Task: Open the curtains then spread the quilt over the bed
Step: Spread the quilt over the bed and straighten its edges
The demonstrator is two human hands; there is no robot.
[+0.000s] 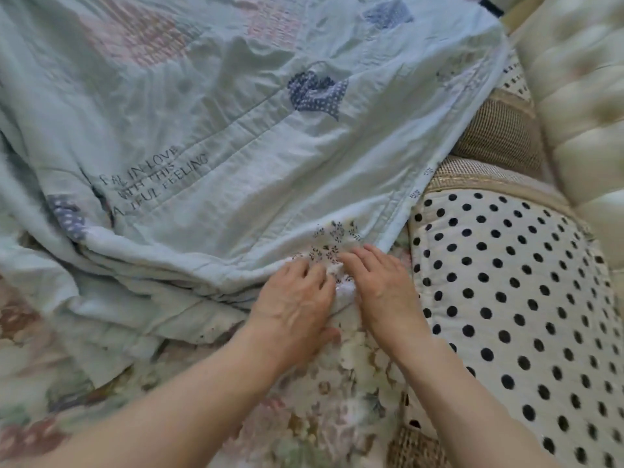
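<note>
Across the bed, a pale blue-green quilt (216, 116) lies rumpled and only partly spread, its surface creased into long folds and bunched into a thick heap along its near edge. Patches of navy dotted fabric (315, 92) and faded pink sit in its top, and a stitched line of lettering (153, 179) runs slantwise across the middle. At the near corner, a small white patch printed with dark sprigs (332, 243) meets the quilt's hem. Both hands rest on that corner: the left hand (297, 305) lies palm down with its fingers (312, 275) curled into the bunched fabric, and the right hand (383, 285) lies just beside it, fingers (358, 256) close together and flat on the sprigged patch. Whether either hand is actually pinching the cloth cannot be told. Under the forearms a floral bedsheet (337, 400) in cream, green and dusty pink shows bare. To the right lies a white pillow with black polka dots (506, 298), with a woven tan cushion (496, 130) beyond it and a cream tufted headboard (580, 96) along the far right edge.
</note>
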